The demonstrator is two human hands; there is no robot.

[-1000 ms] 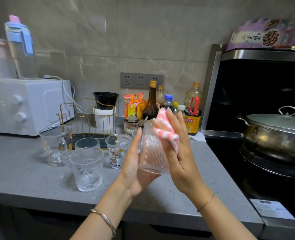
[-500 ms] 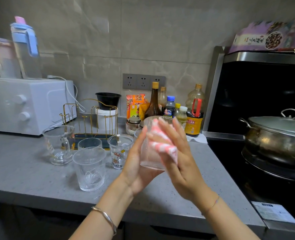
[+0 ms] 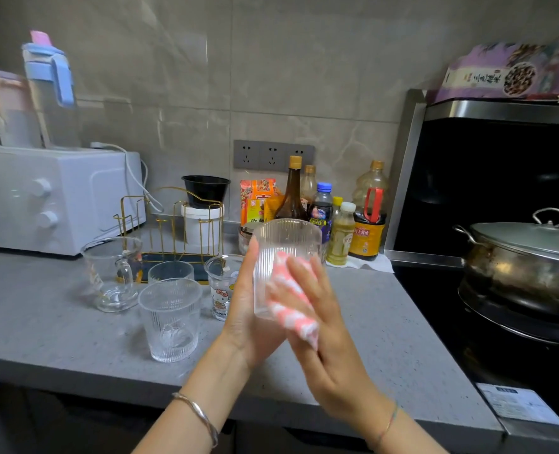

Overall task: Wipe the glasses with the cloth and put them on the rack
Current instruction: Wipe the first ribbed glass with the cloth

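Observation:
My left hand grips a clear ribbed glass from its left side and holds it upright above the counter. My right hand presses a pink-and-white cloth flat against the lower right side of that glass, fingers straight. The gold wire rack stands empty at the back left. In front of it stand several other glasses: a handled one, a small plain one, a cartoon-printed one and a ribbed one.
A white toaster oven sits at far left. A white tub with a black bowl is behind the rack. Several sauce bottles line the wall. A lidded pot rests on the black stove at right. The grey counter's front edge is close.
My right hand and the cloth slid down from the glass's rim to its lower side. The left hand kept holding the glass, now more upright.

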